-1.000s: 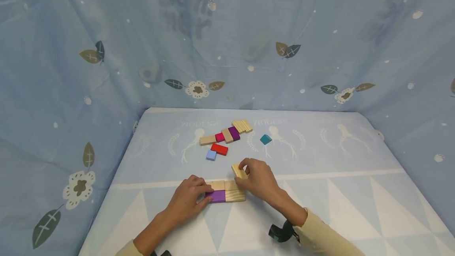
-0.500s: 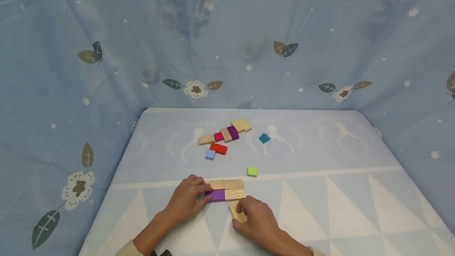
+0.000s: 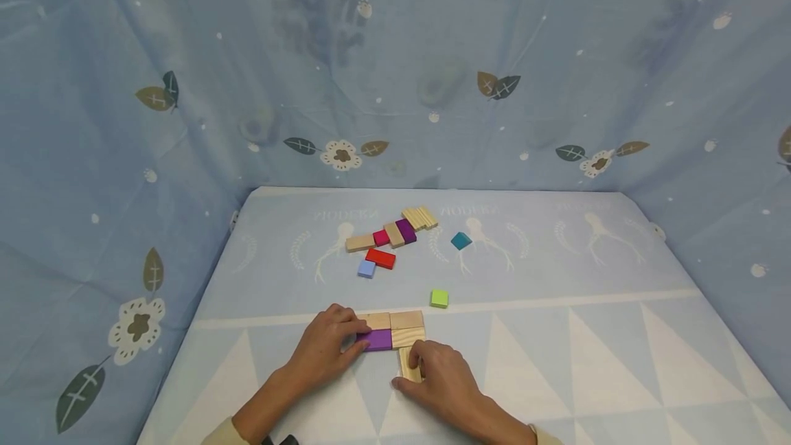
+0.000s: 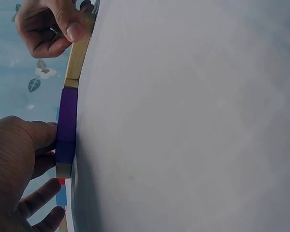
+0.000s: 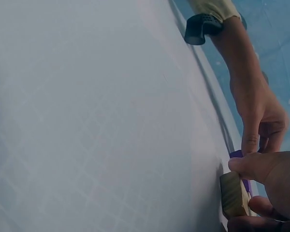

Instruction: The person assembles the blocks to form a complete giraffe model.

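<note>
My left hand holds the left end of a purple block, thumb along its near side and index finger over the top. Behind that block lies a plain wooden block, partly under the fingers. Two more wooden blocks continue the rows to the right, a back one and a front one. My right hand pinches another wooden block between thumb and fingers. It points toward me, its far end right at the near edge of the front row; the fingers hide part of it.
Beyond the hands lies a lime green block. Farther back are a red block, a light blue block, a teal block and a slanting line of wooden, pink and dark purple blocks. Patterned blue cloth hangs around the table.
My right hand has brought its wooden block from behind the rows to their near side, then straightened it and shifted it slightly left. The lime green block came into view. The left hand stays put.
</note>
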The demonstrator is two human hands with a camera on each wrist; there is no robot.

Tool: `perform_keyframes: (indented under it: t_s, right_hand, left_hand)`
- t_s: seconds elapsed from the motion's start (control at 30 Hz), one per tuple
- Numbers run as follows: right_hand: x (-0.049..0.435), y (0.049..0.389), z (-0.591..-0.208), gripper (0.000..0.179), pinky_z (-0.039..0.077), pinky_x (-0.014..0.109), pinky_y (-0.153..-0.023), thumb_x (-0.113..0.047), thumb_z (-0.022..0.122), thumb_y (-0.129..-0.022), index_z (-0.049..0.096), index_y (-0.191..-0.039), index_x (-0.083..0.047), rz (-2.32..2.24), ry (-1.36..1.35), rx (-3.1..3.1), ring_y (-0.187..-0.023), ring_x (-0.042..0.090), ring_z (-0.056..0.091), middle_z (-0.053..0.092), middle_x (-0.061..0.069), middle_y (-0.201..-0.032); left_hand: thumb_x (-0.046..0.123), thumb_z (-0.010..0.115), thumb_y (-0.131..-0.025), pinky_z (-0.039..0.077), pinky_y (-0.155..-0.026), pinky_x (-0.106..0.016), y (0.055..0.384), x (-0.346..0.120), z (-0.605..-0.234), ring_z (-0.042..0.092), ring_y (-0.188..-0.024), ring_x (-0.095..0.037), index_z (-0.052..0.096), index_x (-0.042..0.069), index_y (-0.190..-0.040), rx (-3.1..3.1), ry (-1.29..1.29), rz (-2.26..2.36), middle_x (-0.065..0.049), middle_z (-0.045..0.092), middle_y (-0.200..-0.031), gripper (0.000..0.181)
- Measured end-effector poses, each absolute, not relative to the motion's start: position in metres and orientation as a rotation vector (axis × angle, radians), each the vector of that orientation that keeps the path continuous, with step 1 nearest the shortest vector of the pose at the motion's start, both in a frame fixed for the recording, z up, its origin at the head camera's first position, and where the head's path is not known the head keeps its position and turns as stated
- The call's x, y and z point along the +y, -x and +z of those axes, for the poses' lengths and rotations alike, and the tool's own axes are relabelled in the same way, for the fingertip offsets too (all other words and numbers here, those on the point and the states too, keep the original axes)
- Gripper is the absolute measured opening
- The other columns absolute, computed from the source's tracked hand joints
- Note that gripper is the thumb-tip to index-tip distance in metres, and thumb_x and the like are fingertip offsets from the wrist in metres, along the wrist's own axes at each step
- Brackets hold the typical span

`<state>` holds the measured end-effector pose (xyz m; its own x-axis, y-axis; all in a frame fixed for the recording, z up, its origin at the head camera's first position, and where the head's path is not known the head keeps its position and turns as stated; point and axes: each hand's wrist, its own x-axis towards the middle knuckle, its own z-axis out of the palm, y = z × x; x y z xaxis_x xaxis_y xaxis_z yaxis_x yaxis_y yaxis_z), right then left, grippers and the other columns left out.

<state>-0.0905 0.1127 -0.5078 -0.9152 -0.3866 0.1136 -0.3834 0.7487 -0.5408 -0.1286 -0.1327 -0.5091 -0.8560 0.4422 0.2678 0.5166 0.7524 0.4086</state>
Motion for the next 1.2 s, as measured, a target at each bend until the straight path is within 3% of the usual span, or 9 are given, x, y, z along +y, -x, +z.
perform_keyframes:
  t_s: [0.2,0.33,0.43,0.5,0.6,0.7,0.93,1.2]
  right_hand:
    - [0.116,0.096,-0.498,0.039,0.035,0.021,-0.049,-0.055,0.080,-0.075,0.060,-0.080,-0.021,-0.853,0.607,2.947,-0.054,0.000,0.040,0.042,-0.016,-0.061]
    - [0.130,0.117,-0.488,0.028,0.036,0.022,-0.047,-0.042,0.081,-0.080,0.066,-0.084,-0.019,-0.910,0.587,3.080,-0.054,0.002,0.041,0.047,-0.014,-0.061]
    - [0.144,0.144,-0.487,0.018,0.044,0.026,-0.055,-0.023,0.081,-0.082,0.071,-0.094,-0.014,-0.924,0.613,3.196,-0.064,0.007,0.052,0.060,-0.008,-0.075]
    - [0.152,0.161,-0.490,0.024,0.050,0.032,-0.065,-0.013,0.081,-0.081,0.072,-0.103,-0.011,-0.873,0.644,3.230,-0.078,0.014,0.059,0.066,-0.002,-0.091]
    - [0.162,0.179,-0.500,0.033,0.052,0.040,-0.078,-0.011,0.082,-0.079,0.072,-0.110,-0.009,-0.744,0.695,3.203,-0.095,0.023,0.061,0.068,0.005,-0.108]
    - [0.169,0.186,-0.507,0.037,0.051,0.042,-0.081,-0.014,0.084,-0.077,0.073,-0.111,-0.008,-0.684,0.738,3.155,-0.098,0.026,0.061,0.068,0.006,-0.109]
    - [0.172,0.175,-0.500,0.036,0.050,0.037,-0.080,-0.015,0.087,-0.075,0.073,-0.108,-0.010,-0.755,0.831,3.140,-0.095,0.019,0.058,0.064,0.000,-0.103]
    - [0.168,0.127,-0.473,0.033,0.049,0.027,-0.083,-0.022,0.084,-0.078,0.072,-0.108,-0.020,-0.951,1.172,2.806,-0.096,0.003,0.050,0.057,-0.015,-0.103]
  left_hand:
    - [0.028,0.080,-0.082,0.048,-0.082,-0.034,0.129,-0.133,-0.510,0.052,-0.094,-0.007,0.077,0.024,-0.099,-2.781,0.778,-0.732,0.015,0.062,-0.090,0.018]
    - [0.027,0.081,-0.082,0.047,-0.081,-0.034,0.129,-0.131,-0.509,0.052,-0.094,-0.007,0.077,0.024,-0.099,-2.773,0.781,-0.713,0.015,0.063,-0.091,0.018]
    - [0.028,0.081,-0.081,0.047,-0.081,-0.033,0.130,-0.131,-0.509,0.052,-0.094,-0.008,0.077,0.024,-0.099,-2.772,0.774,-0.689,0.015,0.062,-0.091,0.019]
    - [0.027,0.082,-0.080,0.047,-0.080,-0.033,0.129,-0.132,-0.510,0.052,-0.093,-0.008,0.077,0.023,-0.098,-2.761,0.770,-0.681,0.014,0.063,-0.090,0.019]
    - [0.026,0.082,-0.079,0.047,-0.080,-0.033,0.129,-0.133,-0.511,0.052,-0.093,-0.008,0.077,0.023,-0.097,-2.751,0.774,-0.689,0.014,0.062,-0.090,0.019]
    - [0.026,0.082,-0.080,0.047,-0.080,-0.033,0.128,-0.133,-0.511,0.052,-0.093,-0.008,0.077,0.023,-0.098,-2.751,0.782,-0.710,0.014,0.063,-0.090,0.018]
    - [0.027,0.081,-0.082,0.046,-0.081,-0.033,0.128,-0.131,-0.511,0.052,-0.094,-0.007,0.077,0.023,-0.099,-2.767,0.775,-0.721,0.015,0.062,-0.091,0.018]
    - [0.026,0.081,-0.082,0.046,-0.081,-0.033,0.127,-0.131,-0.511,0.052,-0.094,-0.008,0.077,0.023,-0.099,-2.774,0.765,-0.715,0.015,0.062,-0.091,0.018]
